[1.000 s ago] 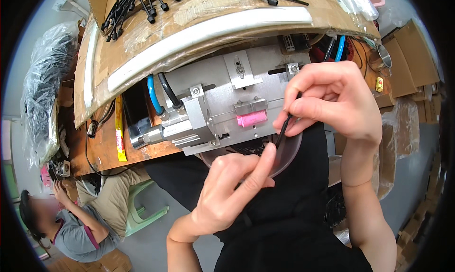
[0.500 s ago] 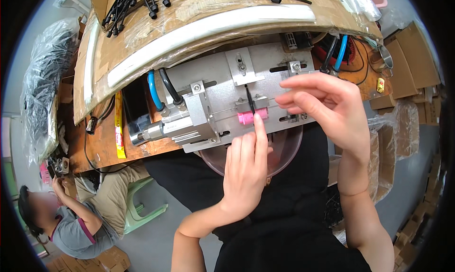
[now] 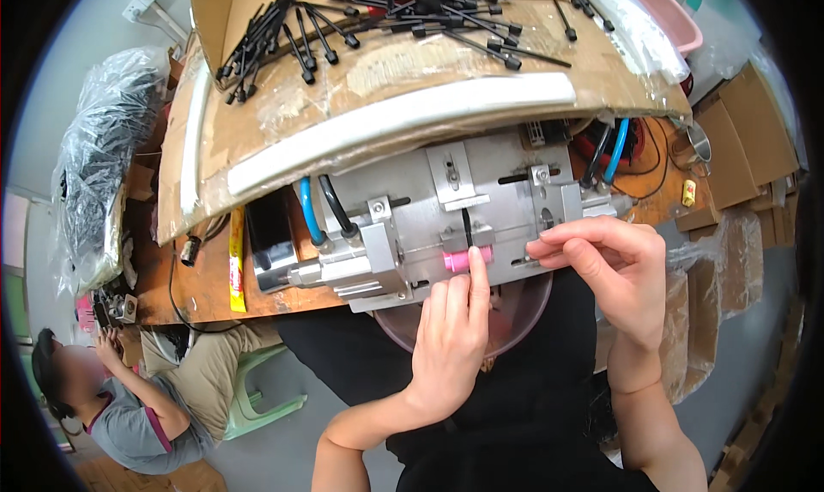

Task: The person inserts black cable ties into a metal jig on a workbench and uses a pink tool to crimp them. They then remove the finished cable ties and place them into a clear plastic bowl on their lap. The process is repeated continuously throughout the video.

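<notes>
My left hand (image 3: 451, 338) reaches in from below, its index finger stretched out onto the near end of a thin black rod (image 3: 467, 224) at a pink piece (image 3: 455, 261). No grip shows in that hand; its other fingers are loosely bent. The rod lies lengthwise across a small metal block (image 3: 484, 234) on a grey metal fixture plate (image 3: 515, 209). To the right, my right hand (image 3: 633, 277) hovers over the plate's right end, thumb and fingertips slightly apart with nothing visible between them. A metal cylinder unit (image 3: 371, 277) with blue and black hoses sits at the plate's left.
Behind the fixture, a cardboard sheet (image 3: 386, 67) with a white foam strip (image 3: 403, 119) holds several black rods (image 3: 279, 42). A translucent bowl (image 3: 528, 316) is below the plate. At the left sits another person (image 3: 142, 406). Cardboard boxes (image 3: 747, 114) stand right.
The view has tilted, so the fixture appears lower and more of the cardboard shows. My right hand has come down nearer the plate, its fingers closer together. My left index finger stays at the rod.
</notes>
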`<state>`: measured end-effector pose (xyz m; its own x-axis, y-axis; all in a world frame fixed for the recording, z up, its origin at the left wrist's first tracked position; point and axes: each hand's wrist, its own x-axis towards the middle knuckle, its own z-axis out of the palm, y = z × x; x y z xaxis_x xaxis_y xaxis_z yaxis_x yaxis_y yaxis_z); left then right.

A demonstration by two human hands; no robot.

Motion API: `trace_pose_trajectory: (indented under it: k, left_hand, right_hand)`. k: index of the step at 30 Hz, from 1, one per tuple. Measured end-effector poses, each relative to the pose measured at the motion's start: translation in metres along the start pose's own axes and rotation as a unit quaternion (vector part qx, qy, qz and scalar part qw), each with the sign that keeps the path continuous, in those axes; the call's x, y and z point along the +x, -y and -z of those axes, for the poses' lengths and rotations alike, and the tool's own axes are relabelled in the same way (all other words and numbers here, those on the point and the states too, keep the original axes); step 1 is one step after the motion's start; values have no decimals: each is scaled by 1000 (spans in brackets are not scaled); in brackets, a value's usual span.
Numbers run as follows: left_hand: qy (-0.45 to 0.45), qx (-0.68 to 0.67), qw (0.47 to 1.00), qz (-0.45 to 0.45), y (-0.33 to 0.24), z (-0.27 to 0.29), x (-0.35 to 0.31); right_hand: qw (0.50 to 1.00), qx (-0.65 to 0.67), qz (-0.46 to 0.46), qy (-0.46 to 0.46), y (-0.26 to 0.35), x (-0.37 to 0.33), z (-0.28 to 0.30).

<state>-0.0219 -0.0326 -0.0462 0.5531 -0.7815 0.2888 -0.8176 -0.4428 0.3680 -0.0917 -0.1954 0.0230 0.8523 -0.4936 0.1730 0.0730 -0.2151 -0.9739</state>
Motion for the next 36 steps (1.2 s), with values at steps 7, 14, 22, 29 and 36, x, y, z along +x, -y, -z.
trace_pose_trajectory:
  k: [7, 14, 22, 29, 36]
  left_hand:
    - [-173, 44, 977, -118, 43, 70, 146]
    - [-77, 22, 982, -169, 134, 95, 218]
    - [-100, 92, 968, -209, 166, 129, 189]
    - [-103, -8, 983, -153, 96, 107, 191]
    - [-84, 47, 984, -152, 87, 95, 211]
  right_hand:
    - [933, -322, 141, -77, 27, 108, 16]
    - [872, -458, 120, 121, 26, 203, 11]
    - [870, -405, 263, 96, 12, 199, -2]
    - [721, -509, 467, -54, 28, 206, 17]
    - [745, -519, 402, -119, 46, 190, 56]
